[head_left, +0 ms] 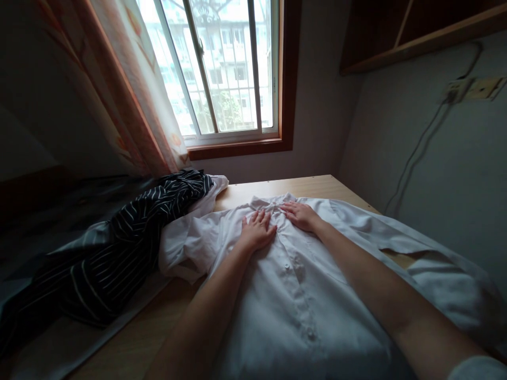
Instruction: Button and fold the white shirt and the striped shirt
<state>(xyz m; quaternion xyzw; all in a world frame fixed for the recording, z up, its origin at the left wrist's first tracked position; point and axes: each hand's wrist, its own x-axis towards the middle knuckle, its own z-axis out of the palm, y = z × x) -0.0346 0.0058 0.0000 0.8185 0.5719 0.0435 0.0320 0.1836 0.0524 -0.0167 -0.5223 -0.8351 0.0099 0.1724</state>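
A white button-up shirt (317, 274) lies front side up on a wooden table, its collar toward the window and its buttons running down the middle. My left hand (257, 229) rests flat on the upper chest, left of the button strip, fingers spread. Just below the collar, my right hand (301, 215) lies flat on the other side of the strip, its fingertips close to the top buttons. Neither hand grasps the cloth. One sleeve is bunched at the left; the other stretches out to the right.
Black-and-white striped clothing (134, 227) is heaped at the left, with white cloth under it. The wooden table (317, 186) meets the wall near a window (225, 68) and a patterned curtain (138, 95). A cable (414, 148) hangs from a wall socket (457, 89) below a shelf.
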